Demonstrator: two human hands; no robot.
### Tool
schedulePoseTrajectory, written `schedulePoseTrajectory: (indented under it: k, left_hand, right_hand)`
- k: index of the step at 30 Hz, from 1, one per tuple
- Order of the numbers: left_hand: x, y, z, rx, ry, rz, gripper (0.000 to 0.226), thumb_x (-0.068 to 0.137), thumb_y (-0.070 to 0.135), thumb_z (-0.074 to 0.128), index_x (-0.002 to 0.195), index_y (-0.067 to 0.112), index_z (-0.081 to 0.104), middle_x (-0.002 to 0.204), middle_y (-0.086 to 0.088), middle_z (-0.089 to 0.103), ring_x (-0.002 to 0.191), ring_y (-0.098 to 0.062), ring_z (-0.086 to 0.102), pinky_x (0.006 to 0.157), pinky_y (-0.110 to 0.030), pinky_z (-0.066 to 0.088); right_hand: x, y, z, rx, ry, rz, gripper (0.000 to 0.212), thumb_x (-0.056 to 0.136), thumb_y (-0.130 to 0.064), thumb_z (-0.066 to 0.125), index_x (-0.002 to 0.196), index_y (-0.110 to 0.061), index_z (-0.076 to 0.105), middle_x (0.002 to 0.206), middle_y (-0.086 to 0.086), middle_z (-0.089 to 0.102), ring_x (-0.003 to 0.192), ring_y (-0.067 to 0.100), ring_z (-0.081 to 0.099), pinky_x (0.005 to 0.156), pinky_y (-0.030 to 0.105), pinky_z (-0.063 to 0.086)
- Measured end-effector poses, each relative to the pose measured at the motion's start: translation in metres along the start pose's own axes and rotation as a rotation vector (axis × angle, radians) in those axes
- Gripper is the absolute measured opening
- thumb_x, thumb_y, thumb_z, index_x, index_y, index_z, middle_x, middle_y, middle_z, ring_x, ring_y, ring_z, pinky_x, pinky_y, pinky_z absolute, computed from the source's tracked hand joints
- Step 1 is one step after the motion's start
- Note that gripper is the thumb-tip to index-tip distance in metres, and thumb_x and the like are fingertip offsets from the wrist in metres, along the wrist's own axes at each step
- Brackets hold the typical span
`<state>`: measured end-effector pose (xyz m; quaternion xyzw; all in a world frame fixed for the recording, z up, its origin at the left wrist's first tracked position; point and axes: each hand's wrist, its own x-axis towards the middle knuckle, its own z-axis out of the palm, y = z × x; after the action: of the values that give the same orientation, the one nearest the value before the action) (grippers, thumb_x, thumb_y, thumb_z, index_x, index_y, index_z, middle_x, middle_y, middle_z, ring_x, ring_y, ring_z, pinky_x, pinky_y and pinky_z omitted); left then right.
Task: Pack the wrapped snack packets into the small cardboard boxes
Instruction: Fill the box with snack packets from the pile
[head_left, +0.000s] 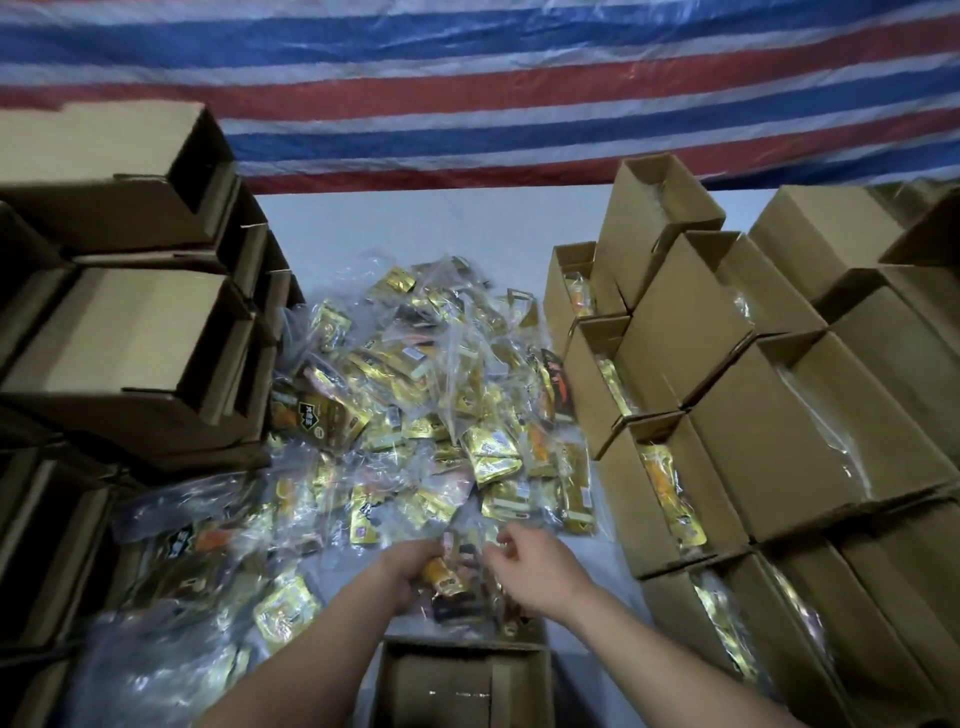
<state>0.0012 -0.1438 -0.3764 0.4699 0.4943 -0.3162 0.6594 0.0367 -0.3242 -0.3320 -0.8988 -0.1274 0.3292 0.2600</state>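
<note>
**Both hands on a clear bag of snack packets above an open box**

Nearest the camera, at the bottom edge: one small open cardboard box (462, 686), top flaps apart, interior dark; two small glints show inside, contents not identifiable.

Just beyond its far rim, both forearms reach in from below. Left hand (410, 571) has its fingers curled round a held bag of packets (452, 574), a clear plastic wrap with an orange-gold packet and darker ones inside. Right hand (530, 566) is close beside it, fingers bent and pinching the clear plastic at the bag's upper right. The hands are near one another, with the bag between them, directly over the box's far edge. Motion blur softens the fingertips.

Mid-field: a loose pile of wrapped snack packets (441, 395), mostly gold foil in clear bags, spread over a white table surface (415, 223).

Left: a stack of empty boxes (119, 332) lying on their sides, openings dark.

Right: rows of filled boxes (727, 415) standing open, gold and orange packets showing in the narrow openings.

Far: a red, white and blue striped tarp (467, 78) hangs behind the table.
</note>
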Motion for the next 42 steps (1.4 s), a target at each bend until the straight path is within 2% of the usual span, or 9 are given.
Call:
schedulePoseTrajectory:
  k: [4, 11, 14, 17, 23, 29, 34, 39, 42]
  left_hand:
    - [-0.041, 0.016, -0.007, -0.216, -0.141, 0.038, 0.013, 0.098, 0.007, 0.056, 0.092, -0.005, 0.06, 0.066, -0.02, 0.07, 0.047, -0.028, 0.067, 0.037, -0.035, 0.053]
    - [-0.121, 0.025, -0.007, -0.206, -0.279, 0.388, 0.022, 0.091, -0.002, 0.061, 0.112, -0.005, 0.059, 0.092, -0.018, 0.074, 0.074, -0.026, 0.072, 0.061, -0.035, 0.061]
    - [-0.158, 0.032, 0.003, -0.228, -0.359, 0.59, 0.038, 0.091, 0.002, 0.063, 0.126, 0.013, 0.055, 0.112, -0.018, 0.071, 0.098, -0.032, 0.07, 0.09, -0.049, 0.056]
    - [-0.181, 0.032, 0.011, 0.129, -0.142, 0.808, 0.033, 0.091, 0.037, 0.068, 0.107, 0.056, 0.047, 0.107, 0.008, 0.073, 0.094, -0.005, 0.071, 0.077, -0.025, 0.056]
    - [-0.188, 0.037, 0.013, 1.05, 0.471, 1.031, 0.072, 0.078, 0.086, 0.028, 0.109, 0.029, 0.06, 0.14, 0.001, 0.04, 0.135, -0.021, 0.034, 0.109, -0.041, 0.033]
    - [-0.184, 0.029, -0.009, 0.676, 0.181, 1.022, 0.091, 0.078, 0.086, 0.027, 0.149, 0.03, 0.036, 0.153, 0.011, 0.036, 0.126, 0.003, 0.037, 0.104, -0.019, 0.031]
    - [-0.127, -0.02, -0.059, 0.926, 0.057, 0.734, 0.062, 0.095, 0.06, 0.046, 0.148, 0.027, 0.041, 0.148, 0.01, 0.044, 0.127, -0.007, 0.047, 0.107, -0.025, 0.037]
    - [-0.067, -0.093, -0.08, 0.93, 0.036, 0.629, 0.035, 0.104, 0.046, 0.04, 0.129, 0.028, 0.057, 0.133, 0.007, 0.058, 0.125, -0.01, 0.051, 0.1, -0.017, 0.036]
    - [-0.055, -0.11, -0.084, 0.784, 0.079, 0.683, 0.023, 0.103, 0.038, 0.044, 0.106, 0.028, 0.065, 0.114, 0.004, 0.068, 0.109, -0.011, 0.06, 0.096, -0.022, 0.045]
  right_hand:
    - [0.007, -0.013, -0.009, 0.256, 0.045, 0.124, 0.032, 0.098, -0.05, 0.049, 0.101, -0.021, 0.061, 0.096, 0.002, 0.068, 0.088, 0.019, 0.065, 0.086, 0.041, 0.055]
    - [-0.006, -0.05, -0.034, 1.113, -0.153, 0.252, 0.097, 0.07, -0.087, 0.051, 0.144, -0.024, 0.049, 0.126, 0.009, 0.063, 0.114, 0.031, 0.059, 0.097, 0.051, 0.044]
    - [-0.021, -0.068, -0.049, 1.235, -0.108, 0.082, 0.07, 0.074, -0.086, 0.048, 0.125, -0.042, 0.066, 0.123, 0.001, 0.07, 0.113, 0.027, 0.067, 0.095, 0.052, 0.053]
    - [-0.03, -0.09, -0.062, 1.266, -0.106, 0.008, 0.047, 0.074, -0.086, 0.043, 0.103, -0.059, 0.069, 0.105, -0.014, 0.075, 0.094, 0.013, 0.074, 0.071, 0.045, 0.062]
    - [-0.033, -0.089, -0.076, 1.359, -0.011, -0.102, 0.092, 0.072, -0.081, 0.055, 0.141, -0.02, 0.054, 0.131, 0.008, 0.064, 0.123, 0.03, 0.059, 0.108, 0.054, 0.043]
    - [-0.041, -0.07, -0.078, 1.541, -0.255, -0.151, 0.107, 0.062, -0.073, 0.078, 0.139, -0.003, 0.054, 0.118, 0.026, 0.062, 0.09, 0.038, 0.065, 0.082, 0.046, 0.054]
    - [-0.049, -0.06, -0.088, 1.315, -0.366, -0.244, 0.081, 0.055, -0.056, 0.09, 0.11, 0.0, 0.07, 0.092, 0.022, 0.069, 0.073, 0.033, 0.066, 0.07, 0.039, 0.055]
    - [-0.063, -0.074, -0.077, 0.403, -0.45, -0.272, 0.047, 0.077, -0.05, 0.069, 0.12, -0.034, 0.057, 0.103, -0.034, 0.065, 0.095, -0.009, 0.061, 0.086, 0.009, 0.044]
    - [-0.065, -0.083, -0.043, 0.035, -0.568, -0.377, 0.021, 0.094, -0.041, 0.063, 0.115, -0.045, 0.062, 0.111, -0.037, 0.063, 0.102, -0.014, 0.058, 0.09, 0.011, 0.045]
